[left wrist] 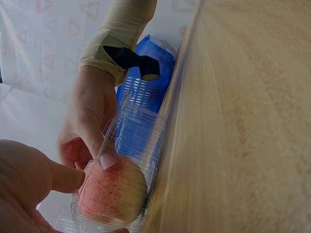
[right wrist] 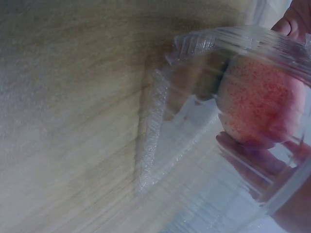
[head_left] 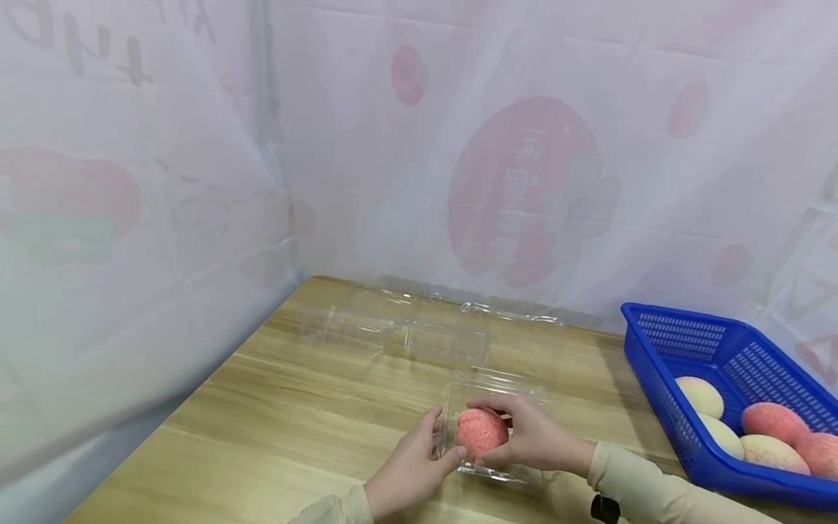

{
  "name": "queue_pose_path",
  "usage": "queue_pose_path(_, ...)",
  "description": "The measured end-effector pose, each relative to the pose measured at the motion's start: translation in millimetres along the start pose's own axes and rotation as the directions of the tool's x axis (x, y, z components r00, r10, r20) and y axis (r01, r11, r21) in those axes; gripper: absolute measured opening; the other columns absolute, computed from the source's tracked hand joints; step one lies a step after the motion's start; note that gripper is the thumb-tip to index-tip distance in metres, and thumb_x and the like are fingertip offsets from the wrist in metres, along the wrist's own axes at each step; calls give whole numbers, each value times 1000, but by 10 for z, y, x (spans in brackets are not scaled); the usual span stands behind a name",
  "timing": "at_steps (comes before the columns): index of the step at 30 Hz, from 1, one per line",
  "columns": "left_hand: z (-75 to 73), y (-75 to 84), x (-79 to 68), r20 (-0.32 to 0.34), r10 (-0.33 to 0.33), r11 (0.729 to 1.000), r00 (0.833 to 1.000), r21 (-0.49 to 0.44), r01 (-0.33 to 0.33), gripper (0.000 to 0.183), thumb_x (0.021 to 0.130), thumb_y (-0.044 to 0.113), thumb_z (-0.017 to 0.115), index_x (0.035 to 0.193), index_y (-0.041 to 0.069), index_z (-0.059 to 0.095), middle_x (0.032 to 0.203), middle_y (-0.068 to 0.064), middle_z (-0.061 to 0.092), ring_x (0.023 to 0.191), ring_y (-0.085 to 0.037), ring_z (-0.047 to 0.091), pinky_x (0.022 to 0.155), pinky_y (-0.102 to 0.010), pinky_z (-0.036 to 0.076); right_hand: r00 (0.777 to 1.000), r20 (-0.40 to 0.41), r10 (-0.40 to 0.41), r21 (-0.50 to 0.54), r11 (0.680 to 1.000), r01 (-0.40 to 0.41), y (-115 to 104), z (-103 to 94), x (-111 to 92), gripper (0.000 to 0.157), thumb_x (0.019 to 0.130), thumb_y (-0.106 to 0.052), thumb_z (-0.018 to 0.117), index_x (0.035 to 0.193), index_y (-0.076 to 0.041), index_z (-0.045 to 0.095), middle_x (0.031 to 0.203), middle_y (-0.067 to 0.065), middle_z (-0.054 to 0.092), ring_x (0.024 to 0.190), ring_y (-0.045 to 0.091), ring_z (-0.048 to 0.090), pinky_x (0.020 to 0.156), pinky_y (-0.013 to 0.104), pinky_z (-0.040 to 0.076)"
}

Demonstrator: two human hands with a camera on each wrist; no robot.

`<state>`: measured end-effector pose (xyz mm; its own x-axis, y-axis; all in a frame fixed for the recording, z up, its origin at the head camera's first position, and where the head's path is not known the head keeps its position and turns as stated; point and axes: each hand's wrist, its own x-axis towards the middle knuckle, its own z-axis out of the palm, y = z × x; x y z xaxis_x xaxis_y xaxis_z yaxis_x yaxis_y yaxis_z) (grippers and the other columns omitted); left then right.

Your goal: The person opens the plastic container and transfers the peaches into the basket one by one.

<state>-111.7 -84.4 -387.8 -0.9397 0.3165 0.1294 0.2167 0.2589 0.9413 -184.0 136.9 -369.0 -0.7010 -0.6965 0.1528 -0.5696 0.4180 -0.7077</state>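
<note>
A pink-and-cream peach sits in a clear plastic box on the table. My right hand reaches in from the right and grips the peach between thumb and fingers. From the left, my left hand holds the side of the box, its thumb at the rim. In the left wrist view, red speckles cover the upper side of the peach and its lower side is cream. Through the clear box wall in the right wrist view, right-hand fingers show around the peach.
Several more clear plastic boxes stand behind the hands, toward the table's far edge. At the right is a blue basket with several pink and cream peaches. Printed sheeting hangs behind and left of the wooden table.
</note>
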Motion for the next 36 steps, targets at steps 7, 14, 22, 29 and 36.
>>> queue_pose_path(7, 5, -3, -6, 1, -2, 1000, 1000, -5, 2, 78, 96, 23, 65, 146, -16, 20, 138, -35, 44, 122, -46, 50, 96, -51, 47, 1000, -6, -1, -10, 1000, 1, -1, 20, -6, 69, 70, -22, 90, 128, 0, 61, 114, 2, 65, 99, 14, 64, 80, 28, 56)
queue_pose_path(14, 16, 7, 18, -5, 3, 1000, 1000, 4, -3, 79, 96, 22, 66, 148, -14, 18, 138, -34, 44, 123, -45, 51, 97, -52, 46, 1000, -14, 14, 16, 1000, -13, 18, -5, -28, 72, 70, -27, 90, 130, 0, 60, 116, 1, 64, 99, 15, 63, 81, 28, 56)
queue_pose_path(22, 19, 11, 18, -3, -6, 1000, 1000, 13, 6, 78, 96, 22, 65, 149, -12, 18, 138, -33, 44, 122, -45, 51, 97, -53, 46, 1000, -13, 20, 25, 999, -20, 24, -7, -41, 73, 71, -30, 90, 129, 0, 60, 117, 1, 63, 101, 16, 63, 82, 29, 56)
queue_pose_path(29, 22, 5, 17, -11, 5, 1000, 1000, 24, -5, 80, 96, 23, 65, 150, -11, 17, 138, -34, 43, 121, -46, 51, 96, -54, 46, 999, -27, 18, 14, 1000, -18, 21, 2, -42, 73, 71, -29, 90, 129, 1, 59, 118, 2, 63, 101, 15, 63, 82, 29, 56)
queue_pose_path(36, 33, -11, 5, -7, 51, 996, 999, 79, -50, 80, 96, 27, 64, 150, -12, 18, 136, -33, 48, 119, -43, 54, 95, -51, 48, 999, -30, 33, 16, 999, -33, 14, 6, -66, 73, 72, -28, 89, 130, 2, 58, 119, 4, 63, 102, 17, 63, 82, 28, 56)
